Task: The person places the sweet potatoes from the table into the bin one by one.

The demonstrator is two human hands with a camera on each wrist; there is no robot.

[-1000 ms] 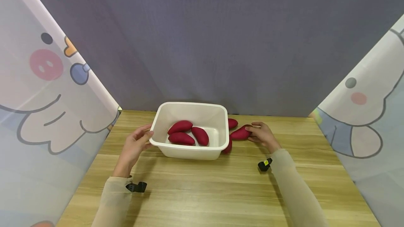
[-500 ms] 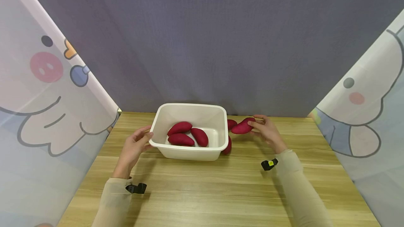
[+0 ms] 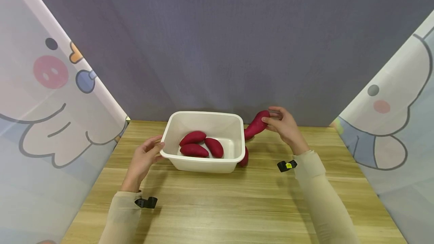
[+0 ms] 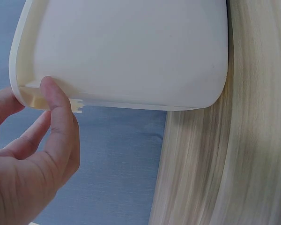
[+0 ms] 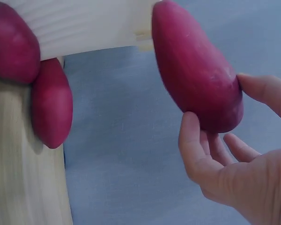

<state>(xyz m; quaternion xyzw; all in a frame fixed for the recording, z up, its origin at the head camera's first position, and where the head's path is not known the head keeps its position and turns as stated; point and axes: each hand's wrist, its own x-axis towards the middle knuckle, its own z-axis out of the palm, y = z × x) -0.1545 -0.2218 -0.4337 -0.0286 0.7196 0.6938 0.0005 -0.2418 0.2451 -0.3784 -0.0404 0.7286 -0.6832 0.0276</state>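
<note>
A white plastic box (image 3: pixel 203 165) holds three dark-red sweet potatoes, one of them a sweet potato (image 3: pixel 214 147) lying to the right of the other two. At the box's left end, my left hand (image 3: pixel 141 163) grips the rim, thumb on top and fingers beneath; the left wrist view shows the fingers (image 4: pixel 61 122) against the outer wall. My right hand (image 3: pixel 285 127) pinches another sweet potato (image 3: pixel 258 124) by its thick end, raised beside the box's right rim. In the right wrist view, two more sweet potatoes, a nearer one (image 5: pixel 11 42) and a farther one (image 5: pixel 52 105), lie on the table by the box.
The wooden table (image 3: pixel 217 206) carries the box near its back edge. A grey-blue backdrop (image 3: pixel 217 48) rises right behind it. Printed cartoon panels, one on the left (image 3: pixel 27 123) and one on the right (image 3: pixel 390 134), flank the table.
The right hand has lifted its sweet potato off the table, and its thick end has tilted up. The left hand and the box have stayed in place.
</note>
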